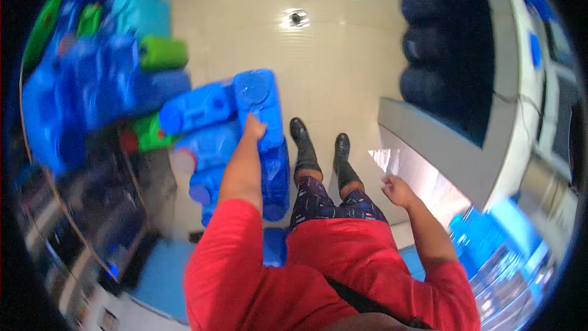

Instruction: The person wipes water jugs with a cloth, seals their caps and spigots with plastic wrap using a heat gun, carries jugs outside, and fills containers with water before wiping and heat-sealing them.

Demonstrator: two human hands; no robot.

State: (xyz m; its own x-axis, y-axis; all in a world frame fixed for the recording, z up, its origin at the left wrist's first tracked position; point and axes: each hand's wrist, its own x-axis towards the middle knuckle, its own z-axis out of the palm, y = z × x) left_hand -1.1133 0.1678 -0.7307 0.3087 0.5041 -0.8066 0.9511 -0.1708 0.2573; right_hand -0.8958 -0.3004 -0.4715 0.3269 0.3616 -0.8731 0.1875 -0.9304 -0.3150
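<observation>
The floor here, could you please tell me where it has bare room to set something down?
Bare floor: ahead of the boots, between blue jugs and dark containers; also right of them, before the pale panel. Crowded: around the left hand.

Blue plastic water container with its round cap, in the upper half of the frame, left of centre.
The body is box-like and elongated, bright blue, with rounded corners and smooth walls that catch pale highlights. The broad, circular cap, of much the same blue, sits near the end towards the top of the frame and appears closed. The long axis runs roughly from top to bottom of the frame, leaning slightly, with the cap facing the viewer. The middle of the capped face, below the cap, is partly hidden; finer surface detail is blurred.
</observation>
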